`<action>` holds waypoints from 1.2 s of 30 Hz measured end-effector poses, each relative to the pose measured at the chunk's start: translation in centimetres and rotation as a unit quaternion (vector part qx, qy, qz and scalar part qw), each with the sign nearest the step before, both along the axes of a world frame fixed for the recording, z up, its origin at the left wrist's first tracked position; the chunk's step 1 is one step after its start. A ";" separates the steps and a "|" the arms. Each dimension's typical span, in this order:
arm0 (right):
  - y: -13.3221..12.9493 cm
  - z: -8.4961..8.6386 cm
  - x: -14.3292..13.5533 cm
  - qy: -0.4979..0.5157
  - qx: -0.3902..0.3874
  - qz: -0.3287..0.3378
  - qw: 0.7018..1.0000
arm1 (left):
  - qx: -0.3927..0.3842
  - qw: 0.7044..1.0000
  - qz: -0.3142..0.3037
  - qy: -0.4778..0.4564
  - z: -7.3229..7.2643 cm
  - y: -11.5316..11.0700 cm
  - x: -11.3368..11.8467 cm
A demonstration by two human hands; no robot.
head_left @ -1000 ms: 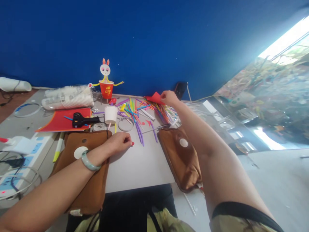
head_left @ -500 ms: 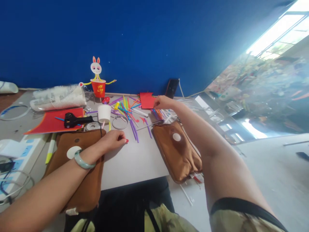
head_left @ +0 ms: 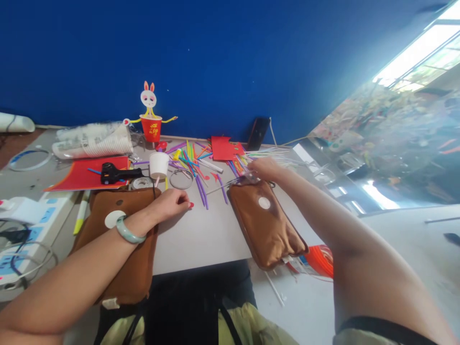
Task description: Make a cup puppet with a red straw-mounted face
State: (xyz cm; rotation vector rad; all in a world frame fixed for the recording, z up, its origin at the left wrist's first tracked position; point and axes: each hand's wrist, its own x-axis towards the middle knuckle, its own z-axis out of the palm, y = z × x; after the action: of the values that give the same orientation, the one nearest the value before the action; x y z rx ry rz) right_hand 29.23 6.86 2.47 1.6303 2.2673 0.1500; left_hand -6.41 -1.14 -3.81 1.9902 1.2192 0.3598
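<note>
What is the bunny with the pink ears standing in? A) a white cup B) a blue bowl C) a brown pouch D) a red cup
D: the bunny figure rises out of the red cup by the blue wall, while the white cup stands apart, nearer the person.

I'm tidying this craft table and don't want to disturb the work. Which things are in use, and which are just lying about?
In use:
left hand pinching a small red piece
right hand at the scissors by the right brown pouch

Lying about:
straws
red paper
white cup
glue gun
rabbit cup figure
</note>
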 end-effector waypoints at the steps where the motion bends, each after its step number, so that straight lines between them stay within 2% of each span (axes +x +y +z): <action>1: -0.3 0.6 -0.3 0.048 0.056 -0.018 0.997 | -0.003 1.000 0.005 -0.013 -0.1 0.1 0.0; 4: -2.1 1.4 -2.7 0.161 0.181 -0.052 0.969 | -0.017 0.997 0.026 -0.067 -0.2 0.1 -0.1; 6: -3.9 0.8 -5.3 0.231 0.194 -0.047 0.952 | -0.031 0.994 0.048 -0.093 -0.1 0.1 0.0; 7: -4.7 0.2 -6.7 0.363 0.174 -0.045 0.914 | -0.038 0.992 0.060 -0.102 -0.1 0.1 0.0; 8: -5.6 -0.6 -8.3 0.488 0.125 -0.043 0.863 | -0.044 0.991 0.070 -0.109 0.0 0.1 0.0; 10: -6.9 -2.5 -11.1 0.646 0.030 -0.052 0.761 | -0.045 0.988 0.085 -0.121 0.0 0.1 0.1; 11: -7.4 -3.5 -12.4 0.681 -0.024 -0.056 0.730 | -0.041 0.987 0.088 -0.126 -0.1 0.1 0.1; 13: -8.1 -5.3 -14.3 0.711 -0.056 -0.067 0.698 | -0.027 0.987 0.086 -0.130 -0.2 0.0 0.1; 14: -8.3 -6.0 -14.9 0.709 -0.059 -0.065 0.700 | -0.017 0.988 0.084 -0.129 -0.2 0.0 0.1; 16: -8.8 -7.0 -15.7 0.682 -0.059 -0.049 0.728 | -0.004 0.990 0.080 -0.117 -0.2 0.0 0.2; 19: -9.3 -7.4 -16.2 0.617 -0.042 -0.004 0.786 | 0.002 0.993 0.076 -0.090 0.1 -0.1 0.2; 21: -9.5 -7.4 -16.5 0.598 -0.017 0.020 0.801 | 0.010 0.994 0.075 -0.075 0.3 -0.2 0.2; 27: -8.5 -8.0 -16.6 0.624 -0.008 0.004 0.781 | 0.036 0.997 0.062 -0.029 0.1 -0.1 0.4; 31: -7.1 -8.6 -16.1 0.610 -0.020 -0.026 0.792 | 0.096 0.992 0.085 0.019 -0.5 -0.5 0.6; 33: -6.3 -8.8 -15.9 0.603 -0.017 -0.045 0.797 | 0.143 0.985 0.063 0.071 -0.6 -0.9 0.8; 36: -5.6 -9.3 -15.7 0.599 -0.016 -0.064 0.798 | 0.216 0.965 -0.018 0.146 -0.8 -1.7 1.3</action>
State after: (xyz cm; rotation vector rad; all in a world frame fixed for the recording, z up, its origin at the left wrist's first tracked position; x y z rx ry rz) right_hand 13.48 1.25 -6.80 2.1726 2.8433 -1.3117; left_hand -5.12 -2.80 -4.62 2.5071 1.3701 0.3448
